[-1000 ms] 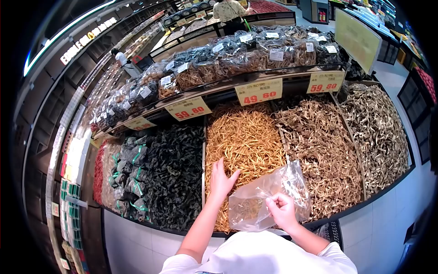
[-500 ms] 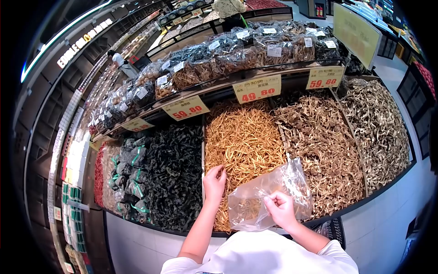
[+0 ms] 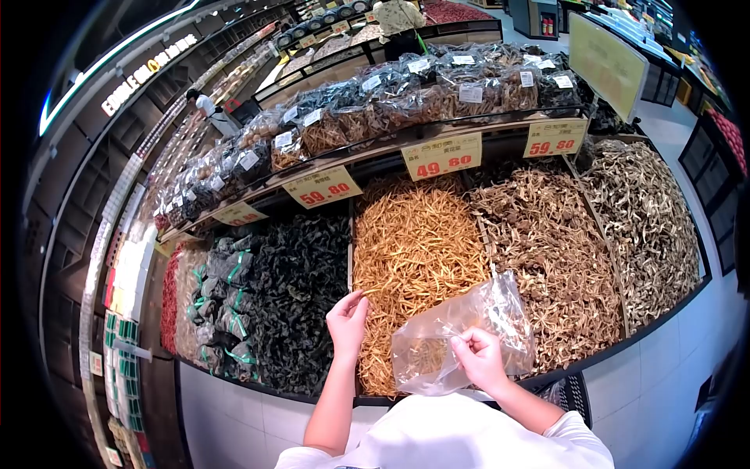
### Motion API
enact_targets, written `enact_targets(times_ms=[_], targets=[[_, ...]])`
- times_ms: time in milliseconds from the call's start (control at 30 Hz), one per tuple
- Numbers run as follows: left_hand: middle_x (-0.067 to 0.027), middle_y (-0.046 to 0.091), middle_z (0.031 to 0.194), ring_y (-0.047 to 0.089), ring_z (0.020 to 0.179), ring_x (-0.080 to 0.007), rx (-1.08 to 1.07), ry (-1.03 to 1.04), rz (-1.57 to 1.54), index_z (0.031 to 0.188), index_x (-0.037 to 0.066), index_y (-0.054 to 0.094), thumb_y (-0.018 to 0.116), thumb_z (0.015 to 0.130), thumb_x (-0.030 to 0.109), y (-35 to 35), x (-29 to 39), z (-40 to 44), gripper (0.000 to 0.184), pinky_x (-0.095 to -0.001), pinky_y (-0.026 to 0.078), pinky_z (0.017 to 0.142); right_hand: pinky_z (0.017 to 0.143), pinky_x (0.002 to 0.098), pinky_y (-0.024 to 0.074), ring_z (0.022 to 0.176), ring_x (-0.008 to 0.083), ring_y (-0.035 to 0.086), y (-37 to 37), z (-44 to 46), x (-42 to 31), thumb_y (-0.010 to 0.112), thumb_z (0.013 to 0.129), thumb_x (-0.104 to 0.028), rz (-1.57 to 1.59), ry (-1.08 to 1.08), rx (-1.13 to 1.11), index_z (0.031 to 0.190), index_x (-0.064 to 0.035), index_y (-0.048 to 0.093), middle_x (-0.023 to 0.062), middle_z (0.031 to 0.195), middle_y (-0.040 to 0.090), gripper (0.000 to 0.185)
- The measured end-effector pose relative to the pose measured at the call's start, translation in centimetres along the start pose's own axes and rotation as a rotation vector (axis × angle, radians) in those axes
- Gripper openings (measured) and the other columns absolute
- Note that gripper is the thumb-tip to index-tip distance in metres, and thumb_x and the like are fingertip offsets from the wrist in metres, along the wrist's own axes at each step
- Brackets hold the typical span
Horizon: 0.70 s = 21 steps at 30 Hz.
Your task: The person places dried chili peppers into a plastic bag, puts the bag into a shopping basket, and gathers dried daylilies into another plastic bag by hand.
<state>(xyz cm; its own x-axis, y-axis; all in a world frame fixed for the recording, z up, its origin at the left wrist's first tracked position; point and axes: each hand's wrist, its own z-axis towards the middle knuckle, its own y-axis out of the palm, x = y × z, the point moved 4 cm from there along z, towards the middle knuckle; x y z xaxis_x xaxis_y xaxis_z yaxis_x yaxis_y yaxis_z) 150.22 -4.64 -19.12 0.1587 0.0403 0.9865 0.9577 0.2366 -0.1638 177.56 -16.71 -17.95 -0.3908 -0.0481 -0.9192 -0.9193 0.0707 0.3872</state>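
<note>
My left hand (image 3: pixel 348 320) is pinched closed over the divider between the dark dried goods (image 3: pixel 297 289) and the golden dried strips (image 3: pixel 418 242). A thin golden strip seems to stick out from its fingertips. My right hand (image 3: pixel 478 356) grips the edge of a clear plastic bag (image 3: pixel 426 344). The bag lies over the front of the golden strips and the edge of the brown dried pieces (image 3: pixel 547 266), with some pieces visible through it.
Behind the bins runs a shelf of bagged dried goods (image 3: pixel 406 105) with price signs (image 3: pixel 441 156). Paler dried pieces (image 3: pixel 644 227) fill the right bin. Green-tied dark bundles (image 3: pixel 234 273) lie left. One person (image 3: pixel 211 109) stands at back left, another (image 3: pixel 397 23) at the back.
My left hand was spread over the golden strips, then closed and moved left to the divider. My right hand and the bag have hardly moved.
</note>
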Motion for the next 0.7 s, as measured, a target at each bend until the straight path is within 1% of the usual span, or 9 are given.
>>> enact_targets(times_ms=[33,100,167,367,633,700], targets=[[-0.0074,0.072,0.101,0.068,0.081,-0.0104,-0.003,0.003,0.001,0.117,-0.006,0.068,0.068,0.095,0.001,-0.3,0.1,-0.3,0.023,-0.0231,0.058,0.072,0.049,0.0178,0.0332,0.055,-0.0017,0.045,0.0,0.0,0.0,0.066,0.101,-0.013,-0.007,0.003,0.004,0.083,-0.0057,0.059,-0.0074,0.066,0.055,0.021],[-0.0071,0.072,0.101,0.068,0.083,-0.0104,0.017,-0.079,-0.119,0.118,-0.005,0.068,0.067,0.096,0.002,-1.0,0.3,-1.1,0.023,-0.0228,0.058,0.073,0.049,0.0176,0.0337,0.055,-0.0017,0.046,-0.1,-0.1,0.0,0.066,0.101,-0.013,-0.003,0.004,0.019,0.083,-0.0058,0.059,-0.0073,0.066,0.056,0.021],[-0.0066,0.072,0.102,0.068,0.084,-0.0104,0.014,-0.087,-0.115,0.119,-0.005,0.067,0.066,0.096,0.002,-1.7,0.5,-1.9,0.024,-0.0227,0.058,0.074,0.049,0.0175,0.0342,0.055,-0.0016,0.046,-0.2,-0.2,-0.1,0.066,0.101,-0.014,-0.002,0.008,0.028,0.083,-0.0058,0.059,-0.0071,0.066,0.056,0.021],[-0.0063,0.072,0.099,0.068,0.081,-0.0104,-0.006,-0.159,-0.176,0.116,-0.004,0.068,0.066,0.097,0.003,-2.8,1.0,-3.6,0.021,-0.0230,0.058,0.074,0.048,0.0173,0.0364,0.053,-0.0005,0.049,-0.2,-0.1,-0.4,0.066,0.101,-0.014,-0.021,-0.012,0.065,0.082,-0.0062,0.059,-0.0059,0.065,0.057,0.022],[-0.0074,0.072,0.098,0.069,0.082,-0.0111,-0.060,-0.122,-0.166,0.116,-0.003,0.068,0.067,0.096,0.003,-4.0,3.0,-6.7,0.021,-0.0232,0.059,0.073,0.047,0.0183,0.0361,0.052,0.0004,0.049,0.4,-0.4,-0.3,0.066,0.101,-0.014,-0.030,-0.026,0.070,0.080,-0.0065,0.057,-0.0050,0.064,0.057,0.024],[-0.0082,0.073,0.099,0.070,0.083,-0.0113,-0.090,-0.168,-0.158,0.116,-0.004,0.069,0.067,0.096,0.003,-4.4,3.0,-8.0,0.021,-0.0232,0.059,0.073,0.047,0.0184,0.0362,0.052,0.0005,0.049,0.8,-0.4,-0.6,0.066,0.101,-0.014,-0.033,-0.027,0.071,0.080,-0.0065,0.056,-0.0050,0.064,0.057,0.024]])
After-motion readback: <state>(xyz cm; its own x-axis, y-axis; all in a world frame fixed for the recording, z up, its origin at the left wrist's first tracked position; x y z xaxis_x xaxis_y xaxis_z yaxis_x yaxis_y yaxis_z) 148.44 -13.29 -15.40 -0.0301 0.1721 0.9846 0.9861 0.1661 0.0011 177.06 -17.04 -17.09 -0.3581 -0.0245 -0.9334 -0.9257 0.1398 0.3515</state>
